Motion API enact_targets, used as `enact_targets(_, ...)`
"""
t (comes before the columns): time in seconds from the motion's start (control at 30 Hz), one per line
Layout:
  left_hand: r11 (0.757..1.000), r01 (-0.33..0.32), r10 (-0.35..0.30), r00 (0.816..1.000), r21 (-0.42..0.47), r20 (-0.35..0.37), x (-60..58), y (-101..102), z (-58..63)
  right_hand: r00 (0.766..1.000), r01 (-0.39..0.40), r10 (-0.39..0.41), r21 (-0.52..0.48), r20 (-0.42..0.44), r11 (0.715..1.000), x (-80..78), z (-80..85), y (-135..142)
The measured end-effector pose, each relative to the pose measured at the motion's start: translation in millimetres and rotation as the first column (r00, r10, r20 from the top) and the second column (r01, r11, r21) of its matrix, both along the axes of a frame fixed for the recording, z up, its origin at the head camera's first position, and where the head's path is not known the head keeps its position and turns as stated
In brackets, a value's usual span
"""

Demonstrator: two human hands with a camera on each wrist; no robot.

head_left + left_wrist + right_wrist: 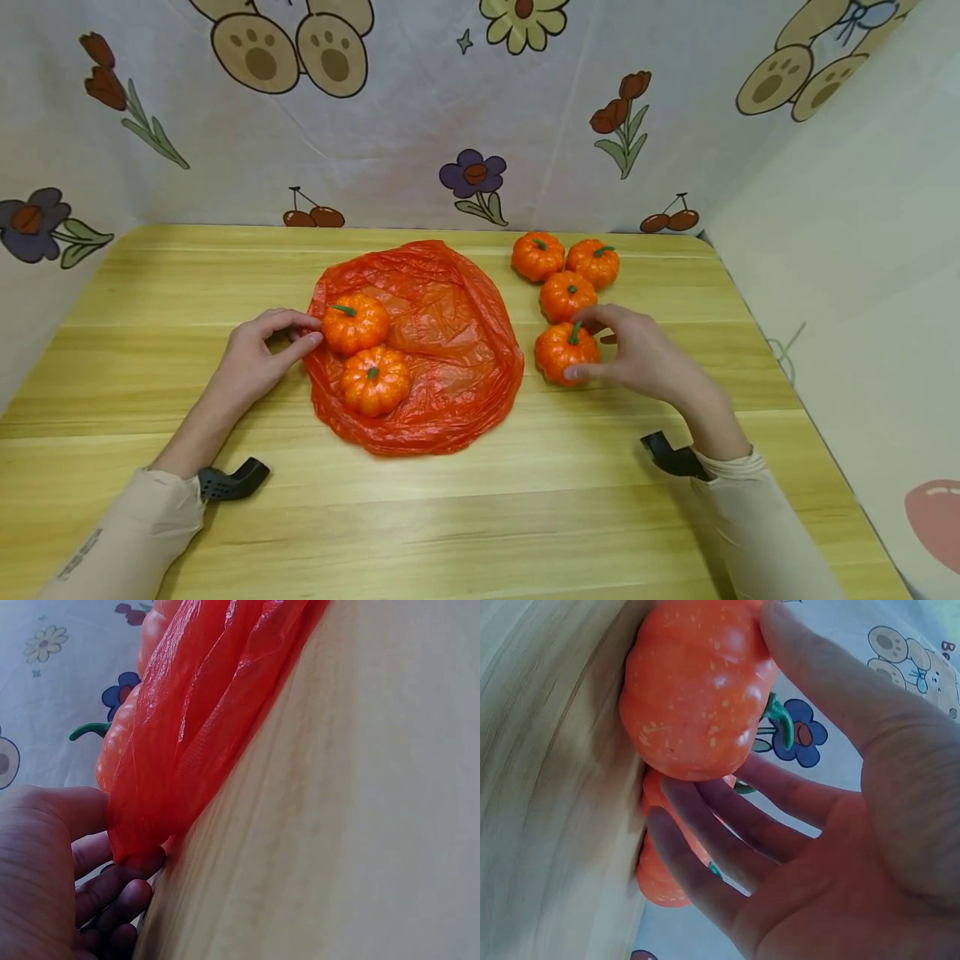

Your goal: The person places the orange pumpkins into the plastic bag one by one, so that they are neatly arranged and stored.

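Note:
A red plastic bag [457, 333] lies spread on the table with its rim rolled into a ring. Two small orange pumpkins [377, 382] with green stems sit on its left part. My left hand [262, 350] pinches the bag's left rim between thumb and fingers, and the left wrist view shows the thin red film [187, 750] drawn up to the fingertips. Right of the bag, my right hand [637, 350] holds another pumpkin [564, 354], thumb on the near side and fingers on the far side. In the right wrist view this pumpkin [697, 690] sits low against the tabletop.
Three more pumpkins [567, 296] are clustered just behind the held one, toward the back edge. The wooden table [450, 525] meets a patterned cloth [390, 150] at the back and a pale wall [847, 275] at the right.

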State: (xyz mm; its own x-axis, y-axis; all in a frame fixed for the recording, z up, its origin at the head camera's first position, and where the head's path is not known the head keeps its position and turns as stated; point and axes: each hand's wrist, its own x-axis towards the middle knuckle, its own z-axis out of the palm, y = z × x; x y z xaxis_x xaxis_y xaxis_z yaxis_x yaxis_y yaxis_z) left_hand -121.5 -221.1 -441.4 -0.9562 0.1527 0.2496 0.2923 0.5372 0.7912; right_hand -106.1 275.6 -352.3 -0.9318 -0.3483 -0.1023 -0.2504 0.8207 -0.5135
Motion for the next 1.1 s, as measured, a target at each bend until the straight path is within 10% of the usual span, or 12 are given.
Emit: enact_targets(1.1, 1.000, 0.002, -0.002, 1.000, 0.003, -0.005, -1.3, -1, -1.7, 0.993, -0.117, 0.118, 0.025, -0.031, 0.993, 1.6, 4.5, -18)
